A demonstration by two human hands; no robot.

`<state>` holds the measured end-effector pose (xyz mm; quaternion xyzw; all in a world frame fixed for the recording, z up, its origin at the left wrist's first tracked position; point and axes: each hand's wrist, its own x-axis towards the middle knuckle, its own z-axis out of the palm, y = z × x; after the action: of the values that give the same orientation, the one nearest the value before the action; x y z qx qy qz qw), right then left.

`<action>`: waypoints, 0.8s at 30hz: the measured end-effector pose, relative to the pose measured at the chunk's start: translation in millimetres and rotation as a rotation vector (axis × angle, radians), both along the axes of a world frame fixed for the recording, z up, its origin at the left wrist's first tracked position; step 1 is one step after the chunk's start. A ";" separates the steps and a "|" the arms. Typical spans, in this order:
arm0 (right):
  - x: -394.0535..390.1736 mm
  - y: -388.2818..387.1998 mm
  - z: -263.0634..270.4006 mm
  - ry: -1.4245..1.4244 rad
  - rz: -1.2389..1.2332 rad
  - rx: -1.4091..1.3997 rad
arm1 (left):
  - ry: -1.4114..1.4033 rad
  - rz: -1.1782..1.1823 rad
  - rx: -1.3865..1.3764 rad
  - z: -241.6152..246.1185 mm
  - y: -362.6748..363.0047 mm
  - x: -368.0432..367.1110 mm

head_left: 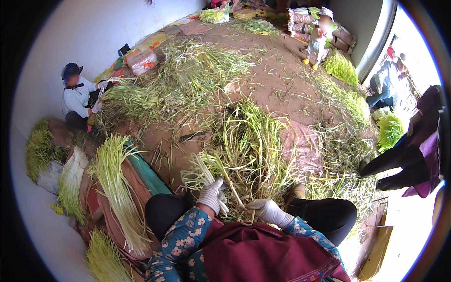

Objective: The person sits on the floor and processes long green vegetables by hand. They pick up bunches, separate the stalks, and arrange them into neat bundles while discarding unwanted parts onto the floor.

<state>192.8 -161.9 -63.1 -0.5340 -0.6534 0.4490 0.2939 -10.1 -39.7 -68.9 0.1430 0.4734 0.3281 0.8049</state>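
Observation:
My left hand [211, 196], in a pale knit glove, is closed round a small bunch of pale-stemmed green stalks [201, 173], their leafy ends pointing up and away. From the same hand's side a single withered stalk [234, 190] slants down to my right hand [269, 212], also gloved, whose fingers pinch its lower end. Between my knees and beyond my hands lies a large loose heap of long green and yellow leaves [246, 141]. By my left knee, a thick bundle of trimmed pale stalks [119, 197] rests on brown cloth.
More stalk bundles [72, 179] lie at the left by the wall. One seated person [77, 93] handles stalks at the left; others sit at the back and outside the doorway. A person in dark trousers [405, 158] is at the right. Leaf litter [190, 70] covers much of the floor.

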 end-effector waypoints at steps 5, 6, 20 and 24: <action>-5.5 -2.3 -28.7 -0.144 0.077 0.132 | 0.033 -0.151 0.016 6.3 -0.3 1.6; -6.6 -1.3 -32.1 -0.154 0.087 0.073 | 0.032 -0.132 0.051 7.0 -0.8 2.8; -15.7 64.5 42.1 -0.314 -0.334 0.076 | 0.488 -0.476 0.301 13.6 -25.7 24.1; -32.5 66.1 41.3 0.244 -0.452 -0.240 | 0.306 -0.436 0.271 18.1 -26.8 18.2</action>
<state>160.3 -95.8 -21.9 -0.6390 -0.4199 0.5072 0.3978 8.1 -66.5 -50.8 0.3954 0.4993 0.1824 0.7491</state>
